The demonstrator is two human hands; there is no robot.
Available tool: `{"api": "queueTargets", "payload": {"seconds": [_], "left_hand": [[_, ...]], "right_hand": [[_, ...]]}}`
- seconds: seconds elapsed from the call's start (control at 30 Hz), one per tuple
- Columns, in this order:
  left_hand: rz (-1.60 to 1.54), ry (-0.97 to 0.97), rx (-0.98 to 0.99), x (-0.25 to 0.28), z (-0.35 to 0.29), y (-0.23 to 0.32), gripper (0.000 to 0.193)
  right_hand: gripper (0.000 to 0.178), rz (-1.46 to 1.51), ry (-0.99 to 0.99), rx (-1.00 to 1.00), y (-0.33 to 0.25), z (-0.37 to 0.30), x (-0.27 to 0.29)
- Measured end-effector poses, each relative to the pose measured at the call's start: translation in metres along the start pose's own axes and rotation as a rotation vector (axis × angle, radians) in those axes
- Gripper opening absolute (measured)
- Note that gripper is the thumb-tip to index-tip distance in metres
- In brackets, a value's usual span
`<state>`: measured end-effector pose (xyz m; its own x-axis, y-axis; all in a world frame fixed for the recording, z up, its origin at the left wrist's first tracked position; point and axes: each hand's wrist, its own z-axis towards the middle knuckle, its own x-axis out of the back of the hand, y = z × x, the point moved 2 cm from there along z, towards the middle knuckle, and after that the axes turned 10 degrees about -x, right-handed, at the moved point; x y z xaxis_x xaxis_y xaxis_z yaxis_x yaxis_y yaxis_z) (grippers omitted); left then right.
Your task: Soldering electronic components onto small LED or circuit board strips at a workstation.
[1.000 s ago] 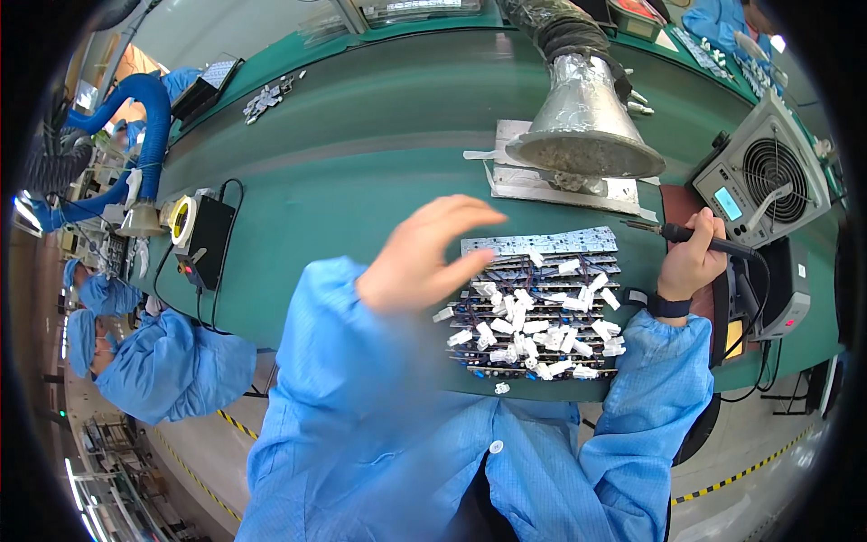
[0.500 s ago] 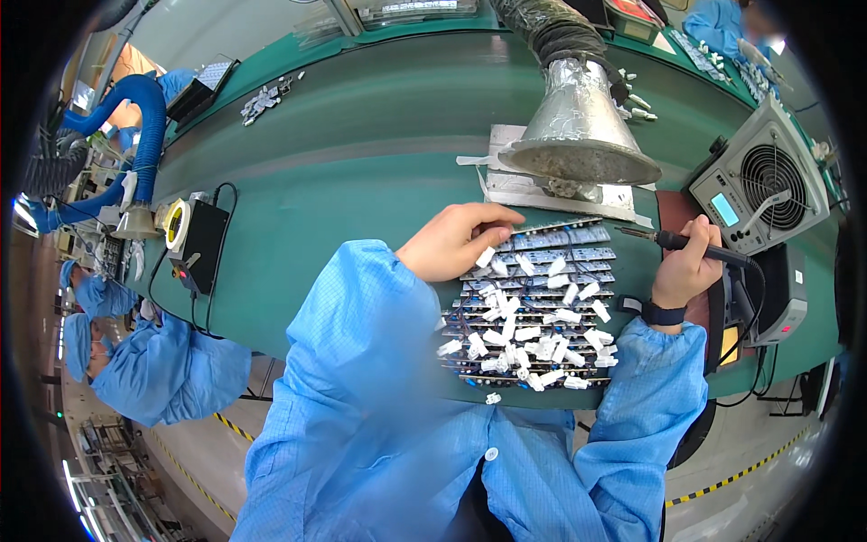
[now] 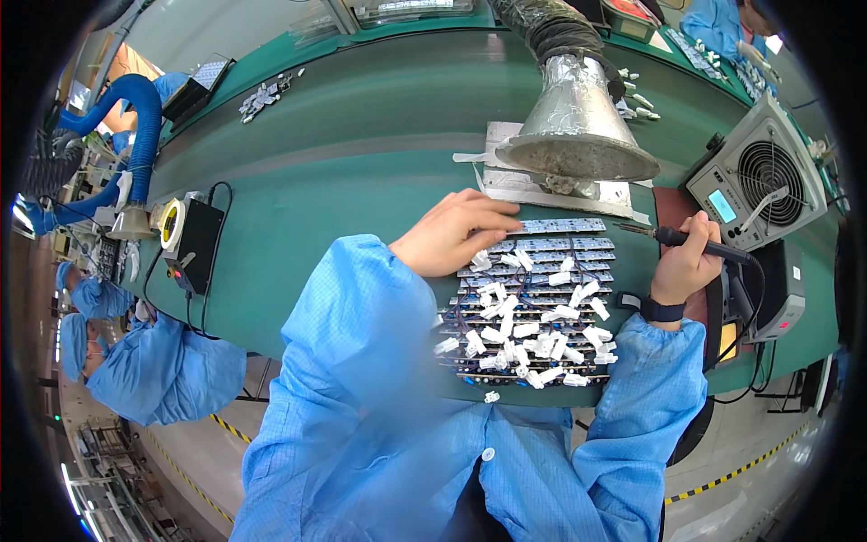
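My right hand (image 3: 688,262) is closed around the dark handle of a soldering iron (image 3: 673,237). Its metal tip points left, close to the right end of the farthest circuit board strip (image 3: 562,226). At that strip's left end is my left hand (image 3: 456,233), its thumb and fingers closed on the end, with the fingertips partly hidden. Toward me lie several more board strips (image 3: 587,256) in a stack of rows. White plug connectors (image 3: 524,331) on thin dark wires are scattered over them. One connector (image 3: 491,397) lies by the table's near edge.
A metal fume hood (image 3: 578,126) stands over a pale board (image 3: 515,187) beyond the strips. On the right is a grey fan unit (image 3: 763,185) with a lit display. A black box (image 3: 200,244) with cables sits at left. Another person (image 3: 713,27) works far right.
The farthest strip was tilted; now it lies level with its pale face showing. My left hand has turned slightly with it. The soldering iron has hardly moved.
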<state>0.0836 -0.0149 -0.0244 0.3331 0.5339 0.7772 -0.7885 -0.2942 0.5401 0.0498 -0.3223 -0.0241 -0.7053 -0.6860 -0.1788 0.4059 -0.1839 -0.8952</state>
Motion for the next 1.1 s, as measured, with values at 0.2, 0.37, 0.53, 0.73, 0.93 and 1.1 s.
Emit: {"api": "queueTargets", "payload": {"seconds": [0.2, 0.37, 0.53, 0.73, 0.93, 1.1], "left_hand": [[-0.174, 0.216, -0.079, 0.021, 0.006, 0.044, 0.036], [0.089, -0.295, -0.277, -0.034, -0.003, 0.115, 0.073], [0.282, -0.225, -0.257, -0.048, -0.021, 0.138, 0.076], [0.246, -0.056, -0.355, -0.035, -0.048, 0.168, 0.062], [0.460, 0.295, -0.113, -0.061, -0.094, 0.148, 0.059], [0.325, 0.107, 0.173, -0.065, -0.100, 0.136, 0.055]], "right_hand": [[0.031, -0.002, -0.009, 0.007, 0.003, 0.001, 0.000], [0.034, 0.014, 0.002, -0.062, 0.011, 0.001, 0.005], [0.035, 0.029, -0.013, 0.018, 0.003, 0.001, -0.001], [0.033, 0.018, -0.005, -0.028, 0.003, 0.001, 0.002], [0.031, 0.032, -0.007, -0.058, 0.002, 0.000, 0.003], [0.032, 0.012, -0.006, -0.025, 0.002, 0.000, 0.000]]}}
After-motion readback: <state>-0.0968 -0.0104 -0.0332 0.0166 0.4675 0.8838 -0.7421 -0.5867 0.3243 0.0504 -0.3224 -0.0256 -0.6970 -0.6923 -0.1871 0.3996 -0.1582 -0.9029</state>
